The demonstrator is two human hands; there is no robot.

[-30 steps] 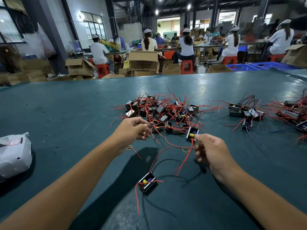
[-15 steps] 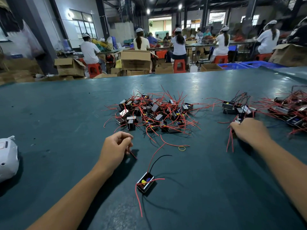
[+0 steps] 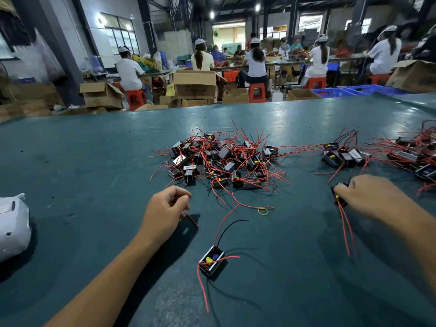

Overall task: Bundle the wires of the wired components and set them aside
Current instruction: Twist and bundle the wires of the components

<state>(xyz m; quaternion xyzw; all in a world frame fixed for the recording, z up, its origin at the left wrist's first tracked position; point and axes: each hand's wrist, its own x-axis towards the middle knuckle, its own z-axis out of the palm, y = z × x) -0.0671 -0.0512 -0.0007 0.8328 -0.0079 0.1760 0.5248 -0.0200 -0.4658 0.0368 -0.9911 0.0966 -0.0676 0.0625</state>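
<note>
Two hands work over the green table (image 3: 70,161). The right hand (image 3: 368,197) curls round a black component (image 3: 337,195) at the table's right, its red wires (image 3: 345,230) trailing toward the person, just short of the bundled group (image 3: 342,156) beyond it. The left hand (image 3: 165,208) is loosely curled, pinching a short red wire end (image 3: 192,220). A loose component (image 3: 211,259) lies nearer the person, right of the left forearm, so the left hand seems closer to it. Its wires run away toward the unsorted pile (image 3: 224,159), past a yellow rubber band (image 3: 263,211).

A white plastic shell (image 3: 13,226) lies at the green table's (image 3: 82,161) left edge; cardboard boxes (image 3: 194,87) stand beyond.
</note>
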